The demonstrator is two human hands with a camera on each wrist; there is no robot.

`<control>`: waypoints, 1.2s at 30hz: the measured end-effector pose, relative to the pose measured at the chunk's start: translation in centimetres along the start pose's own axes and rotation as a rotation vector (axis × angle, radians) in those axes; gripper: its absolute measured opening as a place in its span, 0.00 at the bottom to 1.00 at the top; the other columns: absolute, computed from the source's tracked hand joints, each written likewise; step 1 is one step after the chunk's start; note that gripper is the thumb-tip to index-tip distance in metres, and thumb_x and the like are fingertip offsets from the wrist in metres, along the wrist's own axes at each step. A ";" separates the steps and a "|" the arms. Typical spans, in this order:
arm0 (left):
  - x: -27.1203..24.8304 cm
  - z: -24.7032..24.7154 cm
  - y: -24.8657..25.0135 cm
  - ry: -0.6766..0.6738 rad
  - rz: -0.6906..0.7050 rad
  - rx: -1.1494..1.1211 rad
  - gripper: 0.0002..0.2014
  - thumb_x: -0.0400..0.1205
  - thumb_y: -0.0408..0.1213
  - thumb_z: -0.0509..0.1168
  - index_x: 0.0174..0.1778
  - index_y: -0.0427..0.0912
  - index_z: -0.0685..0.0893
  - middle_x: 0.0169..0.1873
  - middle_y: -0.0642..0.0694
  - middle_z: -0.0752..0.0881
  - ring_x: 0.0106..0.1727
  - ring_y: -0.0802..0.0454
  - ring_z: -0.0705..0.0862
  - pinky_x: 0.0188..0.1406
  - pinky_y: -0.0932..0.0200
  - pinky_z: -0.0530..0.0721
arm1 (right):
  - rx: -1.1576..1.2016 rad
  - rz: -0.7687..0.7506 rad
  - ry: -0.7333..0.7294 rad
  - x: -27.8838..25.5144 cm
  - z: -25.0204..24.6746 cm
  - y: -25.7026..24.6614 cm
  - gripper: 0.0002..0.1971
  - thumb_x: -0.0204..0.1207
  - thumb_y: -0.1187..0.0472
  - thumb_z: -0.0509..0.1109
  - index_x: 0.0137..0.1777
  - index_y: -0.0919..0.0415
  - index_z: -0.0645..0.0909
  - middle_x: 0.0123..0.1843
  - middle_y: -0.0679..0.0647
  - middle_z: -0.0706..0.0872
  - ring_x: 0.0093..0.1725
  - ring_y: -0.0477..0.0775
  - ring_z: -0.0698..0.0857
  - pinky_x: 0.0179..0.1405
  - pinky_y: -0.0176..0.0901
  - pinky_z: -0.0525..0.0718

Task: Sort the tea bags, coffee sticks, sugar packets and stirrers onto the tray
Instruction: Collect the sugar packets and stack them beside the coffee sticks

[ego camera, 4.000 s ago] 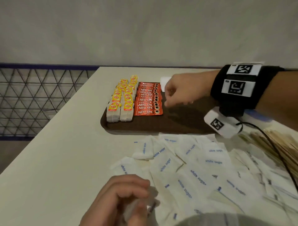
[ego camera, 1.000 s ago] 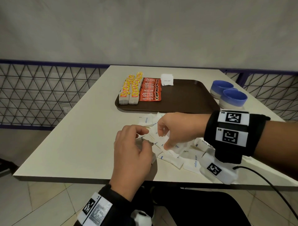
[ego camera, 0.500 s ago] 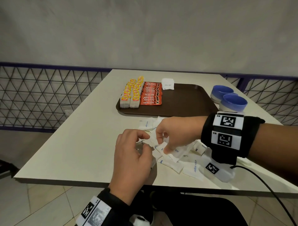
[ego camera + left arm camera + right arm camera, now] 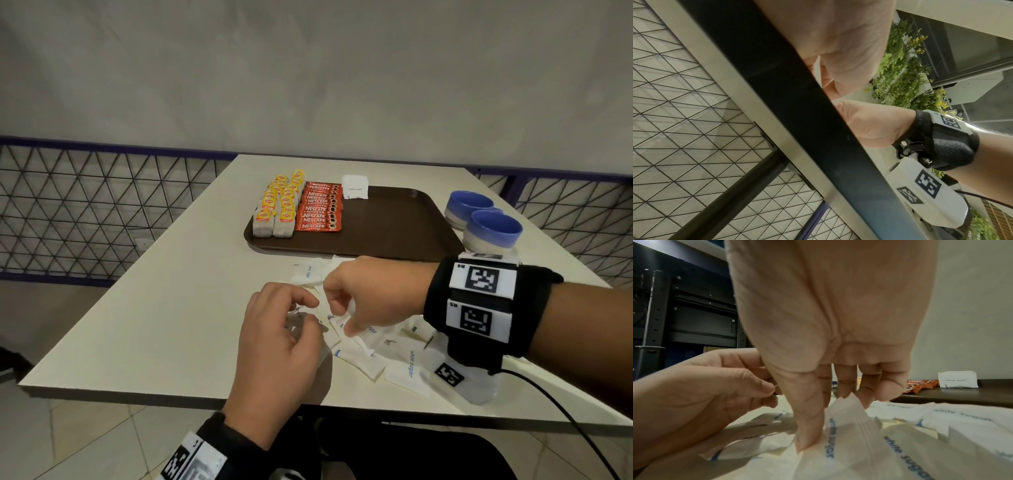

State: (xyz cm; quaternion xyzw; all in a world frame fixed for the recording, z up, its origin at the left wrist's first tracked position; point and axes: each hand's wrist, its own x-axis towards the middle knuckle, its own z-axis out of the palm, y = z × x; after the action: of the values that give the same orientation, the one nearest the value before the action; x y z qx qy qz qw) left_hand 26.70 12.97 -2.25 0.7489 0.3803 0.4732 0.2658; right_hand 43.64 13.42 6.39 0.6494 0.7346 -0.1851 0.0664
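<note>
Hands (image 4: 370,301) lower now, amid sugar pkts (image 4: 404,371) near table edge.

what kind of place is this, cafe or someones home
Probably a café or office pantry, not a home: a brown serving tray holds rows of tea bags and coffee sticks, bulk sugar packets litter the table, and a mesh railing runs behind.
</note>
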 end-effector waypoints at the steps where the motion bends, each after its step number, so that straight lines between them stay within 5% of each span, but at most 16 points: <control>1: 0.0 0.0 0.0 -0.003 0.001 0.005 0.15 0.77 0.25 0.70 0.44 0.54 0.82 0.47 0.63 0.81 0.56 0.57 0.80 0.49 0.69 0.75 | 0.012 0.002 -0.001 0.0 0.1 0.0 0.12 0.74 0.56 0.82 0.52 0.50 0.83 0.53 0.46 0.86 0.54 0.53 0.86 0.56 0.48 0.87; 8: 0.0 -0.3 0.4 -0.035 -0.051 -0.063 0.14 0.74 0.33 0.67 0.49 0.57 0.81 0.50 0.63 0.83 0.59 0.58 0.81 0.51 0.71 0.75 | 0.221 -0.025 0.047 -1.0 -1.4 0.3 0.14 0.73 0.56 0.83 0.55 0.42 0.85 0.44 0.43 0.81 0.41 0.45 0.81 0.39 0.40 0.80; 11: -0.2 -0.5 0.5 -0.076 -0.091 -0.102 0.16 0.72 0.40 0.66 0.55 0.60 0.79 0.52 0.63 0.83 0.62 0.61 0.80 0.53 0.72 0.76 | 0.325 -0.073 0.074 -1.5 -2.4 0.5 0.15 0.71 0.54 0.85 0.55 0.40 0.86 0.45 0.50 0.84 0.42 0.54 0.83 0.43 0.50 0.85; 15: -0.1 -0.7 1.0 -0.137 -0.120 -0.177 0.19 0.78 0.41 0.73 0.62 0.63 0.78 0.52 0.62 0.86 0.60 0.64 0.82 0.53 0.73 0.78 | 0.424 -0.110 0.111 -2.0 -2.5 0.5 0.19 0.67 0.53 0.87 0.56 0.41 0.85 0.46 0.46 0.86 0.40 0.46 0.85 0.44 0.46 0.87; 20: 0.1 -0.9 1.2 -0.172 -0.223 -0.403 0.22 0.78 0.30 0.74 0.61 0.62 0.82 0.42 0.50 0.91 0.46 0.52 0.89 0.55 0.53 0.88 | 0.551 -0.142 0.193 -1.9 -1.8 0.4 0.19 0.66 0.54 0.88 0.55 0.43 0.86 0.47 0.52 0.89 0.46 0.60 0.91 0.52 0.66 0.90; 25: 0.4 -1.1 0.8 -0.096 -0.284 -0.571 0.21 0.77 0.22 0.75 0.57 0.54 0.87 0.41 0.36 0.89 0.40 0.40 0.86 0.51 0.37 0.89 | 0.712 -0.126 0.302 -2.0 -0.4 0.1 0.17 0.67 0.47 0.85 0.54 0.46 0.88 0.49 0.53 0.90 0.49 0.64 0.90 0.53 0.64 0.90; 29: 0.8 -1.3 0.5 -0.026 -0.319 -0.652 0.18 0.76 0.23 0.76 0.57 0.47 0.89 0.41 0.35 0.89 0.39 0.45 0.85 0.44 0.42 0.94 | 0.839 -0.111 0.265 -2.4 0.5 0.2 0.11 0.75 0.57 0.80 0.56 0.57 0.90 0.51 0.54 0.94 0.50 0.60 0.93 0.50 0.58 0.93; 32: 0.7 -1.6 0.3 -0.072 -0.314 -0.661 0.13 0.79 0.26 0.74 0.57 0.44 0.91 0.41 0.42 0.93 0.42 0.48 0.91 0.41 0.51 0.93 | 0.838 -0.089 0.254 -2.7 0.7 0.3 0.09 0.77 0.60 0.79 0.56 0.59 0.90 0.49 0.53 0.94 0.46 0.58 0.94 0.49 0.55 0.94; 36: 0.7 -1.8 0.3 -0.097 -0.311 -0.634 0.09 0.80 0.37 0.74 0.56 0.43 0.92 0.44 0.42 0.94 0.46 0.44 0.93 0.43 0.52 0.93 | 0.791 -0.123 0.256 -3.0 0.6 0.4 0.09 0.76 0.60 0.80 0.54 0.57 0.91 0.49 0.52 0.94 0.47 0.58 0.94 0.49 0.57 0.94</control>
State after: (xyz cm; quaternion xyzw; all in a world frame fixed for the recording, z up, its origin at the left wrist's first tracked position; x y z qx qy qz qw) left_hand 25.34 13.45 -0.90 0.5840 0.3109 0.4856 0.5713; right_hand 44.44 10.41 6.76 0.5975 0.6467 -0.3743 -0.2911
